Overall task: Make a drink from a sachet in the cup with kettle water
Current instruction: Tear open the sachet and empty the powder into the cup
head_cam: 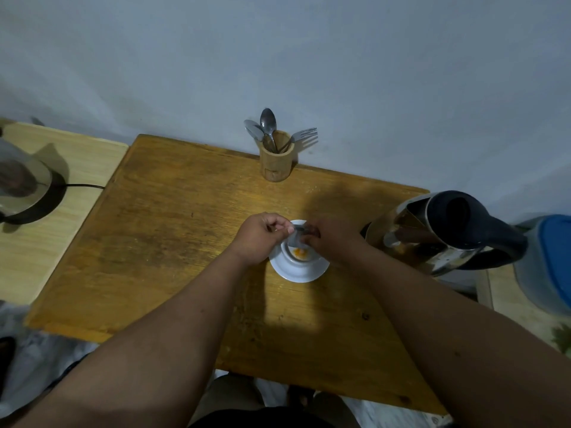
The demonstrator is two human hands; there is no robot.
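Now, starting at the far left, we see a second appliance (21, 189) sitting on its dark base on a pale side surface, well apart from the action. Moving in across the wooden counter (173, 230), we come to our left hand (259, 234), its fingers (282, 227) pinched together on one edge of the small grey sachet (296, 234). The sachet hangs directly over the white cup (298, 254), which stands on a white saucer (296, 273), and orange powder (299, 252) already lies in the bottom of the cup. Behind, against the wall, a wooden holder (276, 160) carries spoons and a fork.

Our right hand (327, 239) grips the sachet's other edge, fingers closed on it too, though shadow hides exactly how they sit. So we judge we are emptying the packet. To do this well, we want the torn mouth kept low and centred over the cup, the packet tilted steeply, and a light tap or squeeze down its length so no powder clings in the corners or drifts onto the saucer.

Further right, the steel kettle (438, 233) waits near the cup, black handle turned toward us, ready for pouring. A blue-lidded container (550, 261) sits at the far right edge.
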